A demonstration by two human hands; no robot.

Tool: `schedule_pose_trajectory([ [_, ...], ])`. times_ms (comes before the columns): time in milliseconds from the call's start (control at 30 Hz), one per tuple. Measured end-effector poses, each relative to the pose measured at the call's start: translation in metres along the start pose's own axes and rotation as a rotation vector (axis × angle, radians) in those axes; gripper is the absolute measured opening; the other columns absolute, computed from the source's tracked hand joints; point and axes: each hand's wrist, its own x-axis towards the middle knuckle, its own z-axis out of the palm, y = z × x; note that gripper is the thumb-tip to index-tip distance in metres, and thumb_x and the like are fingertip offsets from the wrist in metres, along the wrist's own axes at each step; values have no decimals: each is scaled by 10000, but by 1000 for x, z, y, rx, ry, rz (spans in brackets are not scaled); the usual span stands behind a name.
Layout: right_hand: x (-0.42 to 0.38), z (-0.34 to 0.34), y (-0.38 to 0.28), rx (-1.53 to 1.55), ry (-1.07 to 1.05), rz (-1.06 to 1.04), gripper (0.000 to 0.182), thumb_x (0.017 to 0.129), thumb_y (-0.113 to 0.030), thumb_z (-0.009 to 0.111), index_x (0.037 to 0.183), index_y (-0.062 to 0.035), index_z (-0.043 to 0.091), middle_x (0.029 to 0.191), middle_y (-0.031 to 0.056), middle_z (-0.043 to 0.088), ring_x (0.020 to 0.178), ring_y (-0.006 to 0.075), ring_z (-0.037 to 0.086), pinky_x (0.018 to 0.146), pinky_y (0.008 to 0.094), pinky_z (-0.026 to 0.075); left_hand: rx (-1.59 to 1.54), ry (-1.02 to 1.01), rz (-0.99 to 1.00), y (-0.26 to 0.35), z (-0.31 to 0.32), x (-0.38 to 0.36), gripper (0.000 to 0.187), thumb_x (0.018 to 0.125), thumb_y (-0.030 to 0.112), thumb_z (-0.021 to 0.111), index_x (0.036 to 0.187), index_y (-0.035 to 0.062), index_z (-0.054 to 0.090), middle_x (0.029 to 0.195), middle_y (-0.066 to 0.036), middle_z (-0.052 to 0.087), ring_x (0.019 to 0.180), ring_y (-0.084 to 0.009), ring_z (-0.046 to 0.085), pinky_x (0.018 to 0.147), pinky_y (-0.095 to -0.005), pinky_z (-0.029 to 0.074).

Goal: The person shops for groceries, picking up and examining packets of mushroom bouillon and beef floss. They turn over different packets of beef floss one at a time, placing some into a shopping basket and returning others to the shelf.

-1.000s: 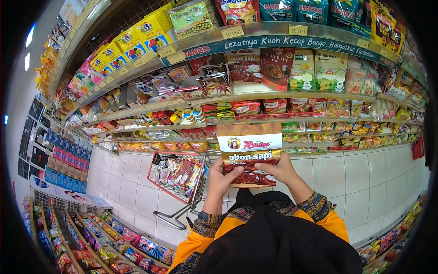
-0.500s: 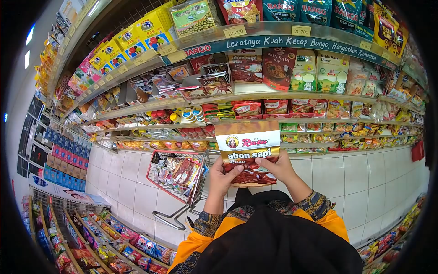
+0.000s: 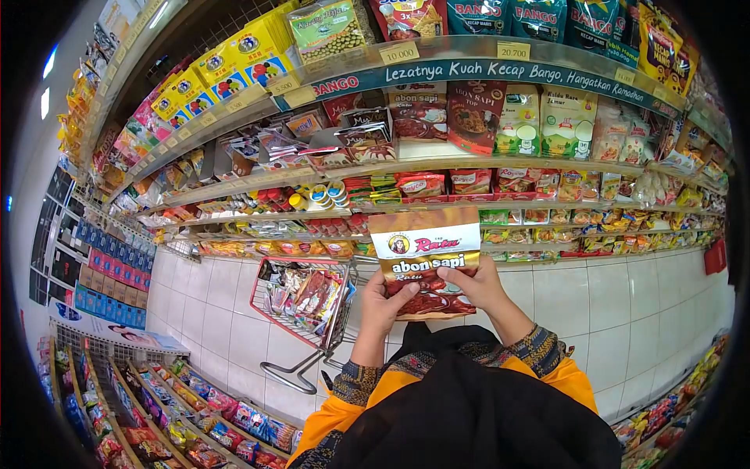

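I hold an "abon sapi" packet (image 3: 426, 246) upright in front of me with both hands. It has a white top band with a red logo and a brown lower part. My left hand (image 3: 380, 306) grips its lower left edge, thumb on the front. My right hand (image 3: 480, 288) grips its lower right edge, thumb across the front. The packet's bottom edge lies behind my fingers.
Store shelves (image 3: 437, 168) packed with sachets and packets rise ahead, with price tags on the top rail (image 3: 500, 72). A red wire trolley (image 3: 301, 301) with goods stands on the white tile floor at my left. Low racks of snacks (image 3: 180, 414) run along the lower left.
The packet has shifted only slightly in my hands; my right thumb has moved a little across its front. Nothing else differs.
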Motion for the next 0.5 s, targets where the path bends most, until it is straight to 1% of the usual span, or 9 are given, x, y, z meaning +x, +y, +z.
schedule_pose_trajectory([
  [67, 0, 0, 0, -13, 2, -27, 201, 741, -97, 614, 904, 18, 589, 814, 48, 611, 716, 72, 540, 631, 217, 432, -51, -13, -2, -3, 1, 0, 327, 705, 13, 625, 1002, 7, 489, 946, -71, 567, 843, -121, 546, 752, -252, 442],
  [167, 0, 0, 1, 3, 13, 22, 203, 749, -98, 606, 914, 18, 584, 818, 45, 609, 723, 68, 538, 641, 216, 431, -64, 24, -27, -4, 2, 0, 323, 707, 9, 620, 1001, 5, 485, 942, -74, 566, 837, -121, 549, 741, -249, 447],
  [333, 2, -3, 5, -22, 18, 77, 225, 773, -146, 588, 929, 16, 574, 809, 33, 602, 709, 58, 521, 633, 208, 418, -26, 39, -13, -1, 0, 2, 327, 711, -2, 612, 1012, -1, 482, 948, -78, 566, 827, -122, 552, 732, -249, 452],
  [367, 3, -3, 7, 27, 34, 33, 219, 779, -152, 581, 920, 16, 572, 802, 29, 597, 695, 56, 508, 628, 212, 414, -16, 49, -4, 0, 0, 2, 329, 713, -5, 609, 1016, -2, 481, 950, -79, 566, 824, -122, 553, 731, -249, 453],
  [500, 4, -3, 8, 13, 76, -4, 209, 779, -146, 581, 909, 17, 571, 795, 28, 596, 693, 55, 503, 629, 216, 413, -28, 46, -10, 0, 1, 1, 336, 714, -6, 607, 1025, 1, 480, 962, -79, 563, 836, -119, 548, 740, -248, 448],
])
